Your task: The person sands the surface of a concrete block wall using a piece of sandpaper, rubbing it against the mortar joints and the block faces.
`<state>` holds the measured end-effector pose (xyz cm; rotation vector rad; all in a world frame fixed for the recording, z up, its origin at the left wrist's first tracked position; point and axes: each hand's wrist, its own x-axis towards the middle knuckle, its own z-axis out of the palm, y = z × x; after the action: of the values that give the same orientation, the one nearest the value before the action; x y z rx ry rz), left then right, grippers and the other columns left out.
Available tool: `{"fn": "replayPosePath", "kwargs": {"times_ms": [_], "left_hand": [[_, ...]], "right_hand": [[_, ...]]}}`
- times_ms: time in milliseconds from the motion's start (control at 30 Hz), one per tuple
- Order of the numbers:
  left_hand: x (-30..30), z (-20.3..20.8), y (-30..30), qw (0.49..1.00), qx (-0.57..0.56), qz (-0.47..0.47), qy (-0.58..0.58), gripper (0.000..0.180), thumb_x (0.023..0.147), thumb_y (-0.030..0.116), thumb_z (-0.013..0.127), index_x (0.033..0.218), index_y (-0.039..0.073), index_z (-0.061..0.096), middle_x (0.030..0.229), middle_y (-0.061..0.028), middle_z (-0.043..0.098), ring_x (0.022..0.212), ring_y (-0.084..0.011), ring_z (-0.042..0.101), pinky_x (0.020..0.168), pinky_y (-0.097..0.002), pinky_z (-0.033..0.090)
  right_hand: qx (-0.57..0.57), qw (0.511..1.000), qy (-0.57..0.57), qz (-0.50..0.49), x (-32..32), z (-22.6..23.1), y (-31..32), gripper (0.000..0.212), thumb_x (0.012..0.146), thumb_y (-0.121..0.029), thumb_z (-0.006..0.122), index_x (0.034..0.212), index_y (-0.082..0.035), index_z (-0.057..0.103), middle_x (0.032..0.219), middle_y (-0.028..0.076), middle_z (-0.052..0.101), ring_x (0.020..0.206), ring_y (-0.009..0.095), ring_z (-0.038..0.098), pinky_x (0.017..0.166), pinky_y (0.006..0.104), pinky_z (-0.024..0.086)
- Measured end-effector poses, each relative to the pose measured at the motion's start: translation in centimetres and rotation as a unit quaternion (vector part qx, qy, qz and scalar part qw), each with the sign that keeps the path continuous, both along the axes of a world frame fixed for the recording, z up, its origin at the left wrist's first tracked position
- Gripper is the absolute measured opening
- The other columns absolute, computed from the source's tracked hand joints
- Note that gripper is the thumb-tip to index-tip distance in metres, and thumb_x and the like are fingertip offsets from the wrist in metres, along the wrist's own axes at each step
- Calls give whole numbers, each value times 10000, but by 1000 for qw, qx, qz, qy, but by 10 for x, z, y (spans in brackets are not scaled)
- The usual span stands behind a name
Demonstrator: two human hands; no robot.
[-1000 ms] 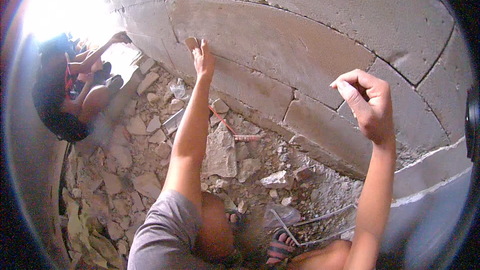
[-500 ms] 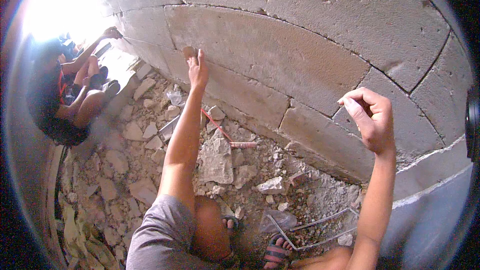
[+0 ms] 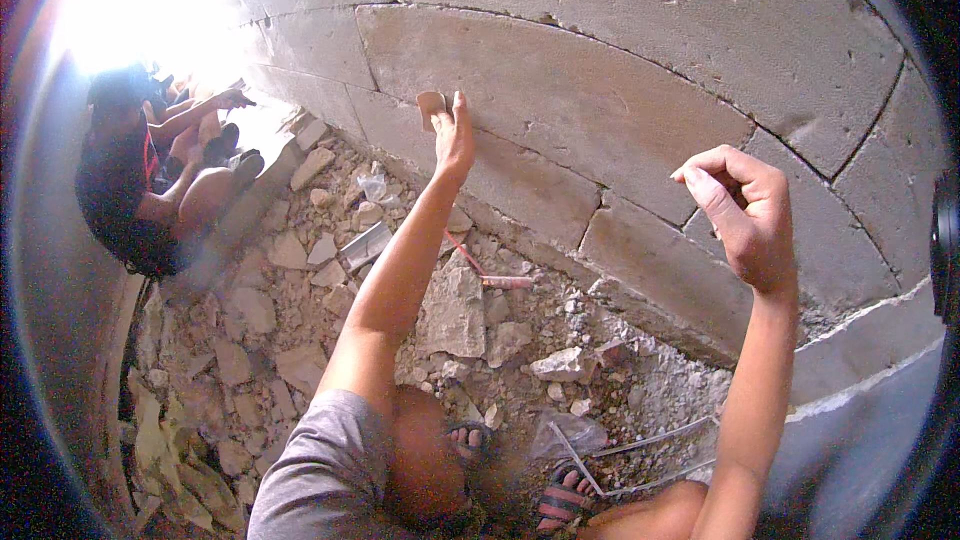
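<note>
A small brown piece of sandpaper (image 3: 430, 108) lies flat against the block wall (image 3: 560, 70), close to a horizontal joint. My left hand (image 3: 455, 140) presses on it, fingers along the wall and arm stretched out. My right hand (image 3: 745, 215) is raised on the right, in front of the wall's lower courses. Its fingers are curled in toward the thumb, which looks pale with dust. Whatever those fingers hold, if anything, is hidden.
Broken stone and rubble (image 3: 455, 310) cover the ground along the wall's foot. A red-handled tool (image 3: 507, 282), a thin metal frame (image 3: 655, 440) and clear plastic (image 3: 575, 435) lie there. Another person (image 3: 150, 170) sits at the far left, one arm toward the wall.
In the picture, my left hand and the sandpaper sit farther right along the wall, though the view has shifted too. The other person's raised hand has dropped lower. My right hand keeps its curl.
</note>
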<state>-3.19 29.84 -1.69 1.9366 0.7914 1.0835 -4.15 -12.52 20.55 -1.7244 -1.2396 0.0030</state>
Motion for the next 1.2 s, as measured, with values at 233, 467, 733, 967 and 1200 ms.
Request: {"fn": "replayPosePath", "kwargs": {"times_ms": [233, 467, 733, 967, 1200], "left_hand": [[-11, 7, 50, 997, -70, -10, -26, 856, 902, 610, 215, 1396, -86, 141, 1449, -289, 163, 1367, -377, 140, 1114, -395, 143], [-9, 7, 66, 997, -48, 42, -30, 860, 897, 618, 225, 1403, -74, 146, 1472, -265, 103, 1388, -328, 93, 1124, -367, 112], [-17, 21, 41, 996, -3, 89, -10, 814, 901, 599, 243, 1390, -49, 176, 1452, -287, 149, 1372, -365, 133, 1114, -378, 143], [-10, -23, 24, 979, 181, 48, 84, 560, 935, 468, 331, 1403, 166, 277, 1426, -312, 198, 1346, -413, 188, 1084, -403, 226], [16, -24, -69, 996, 84, -14, -20, 936, 851, 649, 349, 1401, -81, 145, 1466, -285, 100, 1370, -363, 147, 1102, -371, 179]], "right_hand": [[-25, 999, -20, -15, 4, -13, 18, 163, 863, -144, 567, 793, -13, 632, 685, -4, 597, 643, 52, 524, 582, 218, 411], [-23, 1000, -9, -18, 19, -34, 27, 146, 863, -110, 558, 773, -16, 622, 592, -77, 449, 520, 2, 335, 469, 194, 245], [-70, 997, -10, -31, 15, -29, 14, 141, 854, -112, 570, 792, -2, 630, 725, 29, 635, 677, 74, 575, 623, 234, 447], [-10, 999, -28, -24, 8, -13, -4, 157, 864, -132, 559, 785, -12, 622, 638, -50, 505, 583, 20, 404, 526, 199, 308], [-6, 999, -31, -25, -5, 3, -22, 160, 865, -130, 563, 779, -8, 621, 680, -11, 582, 647, 46, 515, 583, 217, 409]]}}
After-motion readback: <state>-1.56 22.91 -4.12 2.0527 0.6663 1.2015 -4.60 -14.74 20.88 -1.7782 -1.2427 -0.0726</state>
